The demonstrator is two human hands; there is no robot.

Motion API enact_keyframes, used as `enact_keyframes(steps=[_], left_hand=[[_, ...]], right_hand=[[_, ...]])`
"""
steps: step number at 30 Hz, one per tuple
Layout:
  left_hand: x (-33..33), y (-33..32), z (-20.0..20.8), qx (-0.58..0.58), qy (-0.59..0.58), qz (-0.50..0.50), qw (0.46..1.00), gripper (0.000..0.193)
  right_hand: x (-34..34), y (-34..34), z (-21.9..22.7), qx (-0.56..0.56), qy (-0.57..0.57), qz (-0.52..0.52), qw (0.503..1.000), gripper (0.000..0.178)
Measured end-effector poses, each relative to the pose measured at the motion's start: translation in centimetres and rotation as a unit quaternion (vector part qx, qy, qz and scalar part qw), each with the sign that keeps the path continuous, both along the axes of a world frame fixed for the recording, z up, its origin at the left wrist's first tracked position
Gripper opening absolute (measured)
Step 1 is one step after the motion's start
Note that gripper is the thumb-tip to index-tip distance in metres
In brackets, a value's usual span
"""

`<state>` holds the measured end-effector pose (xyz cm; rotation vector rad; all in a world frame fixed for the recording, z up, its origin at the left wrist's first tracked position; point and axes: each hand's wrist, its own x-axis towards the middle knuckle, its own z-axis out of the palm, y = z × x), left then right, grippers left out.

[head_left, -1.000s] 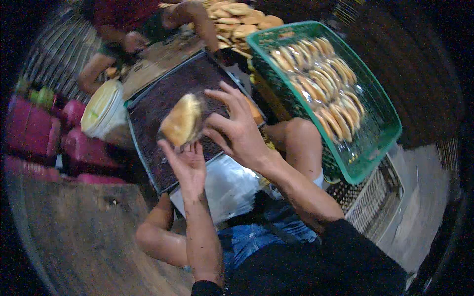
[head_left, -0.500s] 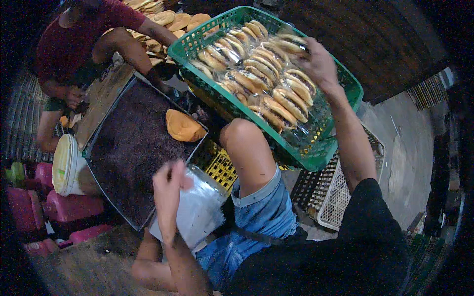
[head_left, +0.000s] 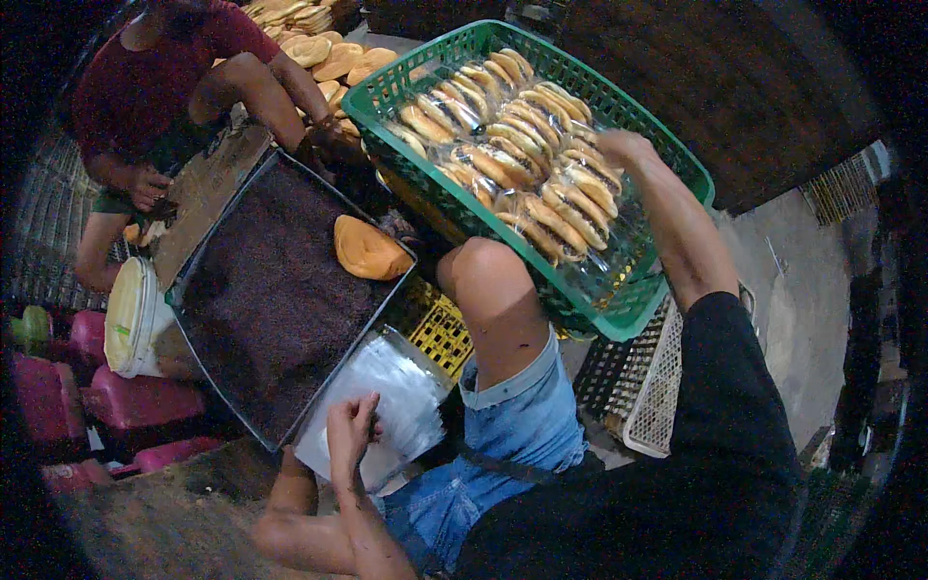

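At the right side of the green crate point(head_left: 701, 174), my right hand point(head_left: 626, 150) is closed at the end of a bagged filled bun point(head_left: 590, 155) in the right-hand row. Its fingertips are mostly hidden. Several more bagged buns with dark filling stand on edge in rows there. Lower left, my left hand point(head_left: 351, 430) hovers at a stack of clear plastic bags point(head_left: 401, 387), fingers curled together. Whether a bag is between them cannot be seen. Beyond it, a folded bun point(head_left: 369, 249) lies on dark crumbly filling point(head_left: 271, 280) in a wide metal tray.
A co-worker in a red shirt point(head_left: 145, 87) sits at the far left, one arm reaching toward loose buns point(head_left: 338, 60). A white bucket point(head_left: 130, 319) and pink containers point(head_left: 145, 401) flank the tray. A yellow crate point(head_left: 440, 329) and a white crate point(head_left: 652, 406) are lower down.
My right hand has lowered the bagged bun from above the crate into the right-hand row. My left hand has come down and nearer me, onto the plastic bags, its fingers curling.
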<state>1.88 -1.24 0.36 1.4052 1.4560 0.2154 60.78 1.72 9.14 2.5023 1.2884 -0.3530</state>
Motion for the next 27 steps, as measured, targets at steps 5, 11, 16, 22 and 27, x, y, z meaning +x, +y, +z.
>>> enact_keyframes(steps=[5,11,16,22,27], left_hand=[[3.3,-2.0,3.3,0.165,-0.163,0.053,0.971,0.037],[6.1,0.1,2.0,0.361,-0.129,0.038,0.923,0.026],[2.9,3.1,1.8,-0.051,-0.595,0.308,0.74,0.031],[2.0,5.2,2.1,0.13,-0.425,0.404,0.799,0.03],[-1.4,7.8,2.8,0.229,-0.404,0.587,0.663,0.035]], right_hand=[[-21.7,3.7,3.9,0.288,0.147,0.277,0.905,0.046],[-37.5,-0.4,1.1,0.359,0.434,0.334,0.756,0.016],[-34.9,-3.5,-2.6,0.375,0.666,-0.045,0.643,0.022],[-34.7,-3.7,-6.4,0.364,0.531,-0.019,0.765,0.029],[-32.2,4.5,-11.6,0.386,0.119,0.116,0.907,0.045]])
